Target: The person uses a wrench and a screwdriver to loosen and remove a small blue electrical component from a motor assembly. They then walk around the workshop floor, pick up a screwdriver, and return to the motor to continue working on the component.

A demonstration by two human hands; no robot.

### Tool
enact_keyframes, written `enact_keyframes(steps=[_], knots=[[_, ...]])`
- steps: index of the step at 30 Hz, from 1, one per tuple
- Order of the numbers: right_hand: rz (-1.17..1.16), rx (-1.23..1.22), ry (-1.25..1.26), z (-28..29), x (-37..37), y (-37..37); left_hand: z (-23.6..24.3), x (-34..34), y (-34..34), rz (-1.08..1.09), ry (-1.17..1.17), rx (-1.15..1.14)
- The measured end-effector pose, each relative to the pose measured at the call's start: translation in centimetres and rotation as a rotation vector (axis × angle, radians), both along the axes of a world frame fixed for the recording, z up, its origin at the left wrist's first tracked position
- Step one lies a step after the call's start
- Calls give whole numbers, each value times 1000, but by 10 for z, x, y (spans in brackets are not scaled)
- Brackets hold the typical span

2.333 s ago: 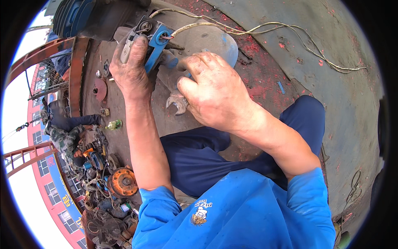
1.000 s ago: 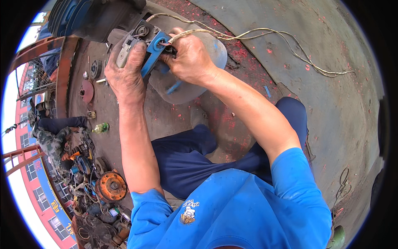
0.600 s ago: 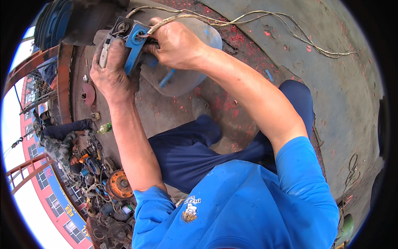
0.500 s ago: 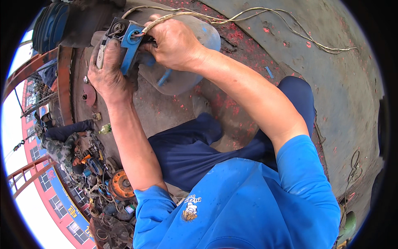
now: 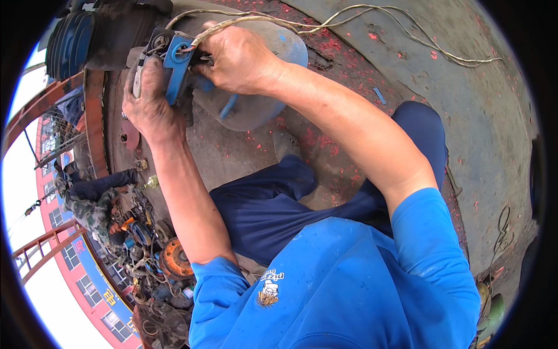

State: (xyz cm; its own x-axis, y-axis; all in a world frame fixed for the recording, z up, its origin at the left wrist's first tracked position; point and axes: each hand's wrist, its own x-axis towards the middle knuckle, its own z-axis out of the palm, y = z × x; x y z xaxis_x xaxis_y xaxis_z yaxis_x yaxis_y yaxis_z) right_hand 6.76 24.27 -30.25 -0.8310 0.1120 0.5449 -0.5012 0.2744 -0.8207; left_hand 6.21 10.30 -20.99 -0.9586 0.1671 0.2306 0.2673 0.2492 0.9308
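At the upper left, my left hand (image 5: 152,104) grips a small blue and dark metal box (image 5: 176,70), its thumb lying on the near edge. A pale cable (image 5: 228,23) passes through a round hole in the box's blue end plate. My right hand (image 5: 241,58) is closed at the right side of the box, close beside the cable. What its fingertips pinch is hidden behind the hand and box. Under and beyond both hands lies a large rounded grey housing (image 5: 256,110) with worn blue paint, and a blue bar (image 5: 229,106) sticks out of it.
A blue ribbed machine part (image 5: 70,43) stands at the far left. Scrap parts, with an orange round hub (image 5: 176,257), are heaped at lower left, where another person (image 5: 96,203) bends low. The cable trails over a grey sheet (image 5: 465,116). My knees flank the red-flecked ground.
The view has shifted slightly. Both hands stay at the box, my left thumb a little lower on its edge, and the right fingers have moved only slightly beside the cable.
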Motion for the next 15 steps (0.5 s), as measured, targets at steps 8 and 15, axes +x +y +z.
enact_keyframes(steps=[8,15], knots=[[-87,-432,-244,16,49,26,5,4,0,-15,-50,11],[221,-587,-444,9,89,52,5,6,16,18,-16,144]])
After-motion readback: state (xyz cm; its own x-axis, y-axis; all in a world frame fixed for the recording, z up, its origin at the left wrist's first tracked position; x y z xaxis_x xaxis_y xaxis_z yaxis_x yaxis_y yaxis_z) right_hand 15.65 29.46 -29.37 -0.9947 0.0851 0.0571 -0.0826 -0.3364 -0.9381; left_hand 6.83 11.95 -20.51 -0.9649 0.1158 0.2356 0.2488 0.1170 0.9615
